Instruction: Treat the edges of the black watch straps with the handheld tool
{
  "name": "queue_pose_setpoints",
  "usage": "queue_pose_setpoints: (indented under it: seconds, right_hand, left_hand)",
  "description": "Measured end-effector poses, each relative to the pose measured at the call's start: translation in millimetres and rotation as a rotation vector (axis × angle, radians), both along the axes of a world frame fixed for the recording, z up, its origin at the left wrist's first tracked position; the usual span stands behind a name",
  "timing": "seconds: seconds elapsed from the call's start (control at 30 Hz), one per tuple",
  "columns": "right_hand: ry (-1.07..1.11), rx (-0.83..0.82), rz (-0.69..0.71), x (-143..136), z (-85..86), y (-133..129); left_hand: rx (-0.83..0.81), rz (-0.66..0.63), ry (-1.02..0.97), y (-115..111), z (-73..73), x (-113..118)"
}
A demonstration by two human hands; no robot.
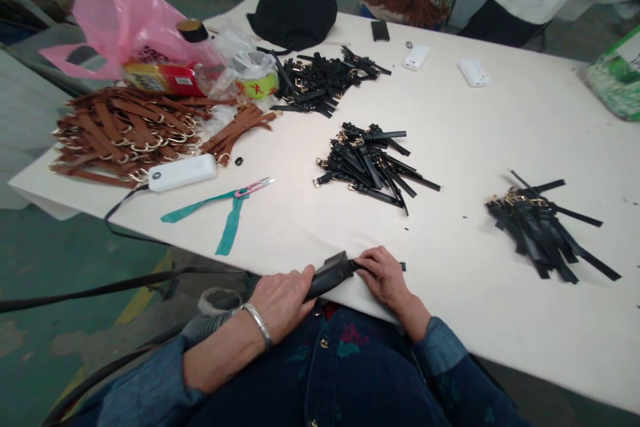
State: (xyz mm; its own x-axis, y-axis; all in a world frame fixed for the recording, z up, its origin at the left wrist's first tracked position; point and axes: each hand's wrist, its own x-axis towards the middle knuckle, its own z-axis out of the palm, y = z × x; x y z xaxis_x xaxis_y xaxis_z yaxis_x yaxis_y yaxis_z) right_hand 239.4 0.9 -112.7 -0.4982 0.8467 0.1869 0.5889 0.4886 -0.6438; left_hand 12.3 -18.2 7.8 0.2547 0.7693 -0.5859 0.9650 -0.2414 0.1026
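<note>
From where I stand, the middle pile of black straps (373,167) on the white table (525,127) is my marker. On the near side of that pile, at the table's edge, the person's left hand (283,301) is wrapped around a black nozzle (331,273) with a grey hose (210,327) running back beneath the forearm. The right hand (386,279) is closed in a pinch on a single black strap (403,267), also on the pile's near side; one end sticks out past the fingers, the other meets the nozzle's mouth. I can't tell whether it goes inside.

Left of the pile lie pink snips (255,187) tied with a green ribbon (231,223), and farther left a white power pack (183,172) against a heap of brown straps (120,127). Just beyond the pile sits another black heap (320,80), with a black cap (300,7) behind. Well to the pile's right rests a third black bunch (540,227).
</note>
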Motion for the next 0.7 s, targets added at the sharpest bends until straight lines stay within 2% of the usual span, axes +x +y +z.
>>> queue_pose_setpoints:
  seconds: [0.2, 0.5, 0.7]
  right_hand:
    - [-0.055, 0.031, 0.033, -4, 6.3, 0]
    - [-0.155, 0.078, 0.068, -7, 9.0, 3]
    - [-0.095, 0.063, 0.028, -8, 5.1, 3]
  left_hand:
    - [-0.036, 0.043, -0.006, 2, -0.6, -7]
    - [-0.039, -0.001, 0.003, 4, -6.0, -11]
    - [-0.051, -0.009, 0.041, 3, 1.7, -18]
